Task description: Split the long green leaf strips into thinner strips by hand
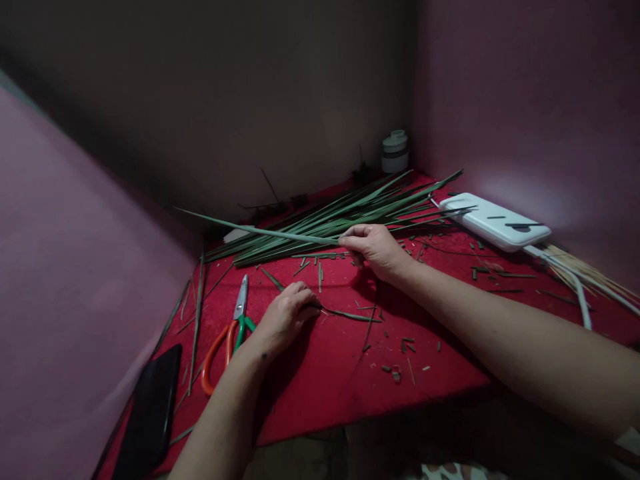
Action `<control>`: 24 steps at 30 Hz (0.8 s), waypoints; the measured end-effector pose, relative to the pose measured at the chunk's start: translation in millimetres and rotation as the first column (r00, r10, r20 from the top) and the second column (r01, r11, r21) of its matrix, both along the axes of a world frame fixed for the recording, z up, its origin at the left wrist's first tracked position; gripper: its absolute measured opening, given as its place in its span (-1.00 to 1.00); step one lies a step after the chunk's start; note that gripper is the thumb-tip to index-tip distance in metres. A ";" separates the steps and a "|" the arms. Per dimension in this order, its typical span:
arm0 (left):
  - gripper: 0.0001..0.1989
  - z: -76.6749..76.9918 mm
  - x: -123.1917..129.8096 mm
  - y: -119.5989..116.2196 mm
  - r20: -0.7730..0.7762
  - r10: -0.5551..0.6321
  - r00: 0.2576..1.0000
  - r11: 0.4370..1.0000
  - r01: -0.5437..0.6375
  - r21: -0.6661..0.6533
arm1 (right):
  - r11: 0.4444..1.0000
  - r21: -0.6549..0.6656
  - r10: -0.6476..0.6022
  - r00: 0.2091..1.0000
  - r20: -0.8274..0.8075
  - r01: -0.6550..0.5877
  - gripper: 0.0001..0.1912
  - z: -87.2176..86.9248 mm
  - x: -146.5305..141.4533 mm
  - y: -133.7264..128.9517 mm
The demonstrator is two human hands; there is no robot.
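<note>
Head view, looking down at my own two hands on the red cloth (325, 393). My right hand (375, 250) is curled, thumb and fingers pinched on one long green leaf strip (260, 232), which runs out to the left, its thin tip clear of the cloth. That strip lies along the front edge of the leaf pile (340, 213), which fans back toward the corner. My left hand (287, 317) is cupped low, fingertips pressing a short dark strip (345, 312) flat against the cloth; I cannot tell whether it is truly gripped or only held down.

To do this well, I judge the pinch should stay near the thick end, drawing the strip straight along its length so it does not kink or drag neighbours with it.

The long strip is narrow, pale green, stiff and slightly bowed. Scissors (230, 333) with orange and green handles lie just left of my left hand, blades closed. Cut bits litter the cloth. A white power strip (495, 223) sits at right, a black phone (150, 413) at the near left edge.
</note>
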State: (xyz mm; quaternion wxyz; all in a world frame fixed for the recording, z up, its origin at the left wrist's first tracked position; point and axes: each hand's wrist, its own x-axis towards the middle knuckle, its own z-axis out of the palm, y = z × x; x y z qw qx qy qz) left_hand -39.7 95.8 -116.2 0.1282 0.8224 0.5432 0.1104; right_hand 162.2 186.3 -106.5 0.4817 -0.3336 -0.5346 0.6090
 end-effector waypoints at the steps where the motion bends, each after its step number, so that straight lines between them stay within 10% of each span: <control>1: -0.94 -0.9 0.9 0.0 -0.028 -0.008 1.000 1.000 0.008 0.011 | 1.000 0.000 0.009 1.000 -0.005 -0.009 -0.91 -0.9 -0.3 -0.1; 7: -0.87 1.1 7.9 -9.6 -0.144 -0.015 0.989 0.996 0.027 0.083 | 0.994 -0.073 0.079 0.997 -0.021 -0.081 -0.96 -5.5 2.7 -6.5; 16: -0.89 53.1 45.2 -2.3 0.088 0.036 0.995 0.931 -0.065 0.359 | 1.000 0.007 0.011 0.991 0.133 -0.012 -0.95 -10.5 12.8 -14.2; 24: -0.69 21.0 62.9 27.8 0.011 0.109 0.994 0.904 -0.104 0.416 | 0.999 0.023 0.037 0.991 0.132 -0.040 -0.90 -4.7 15.6 -14.5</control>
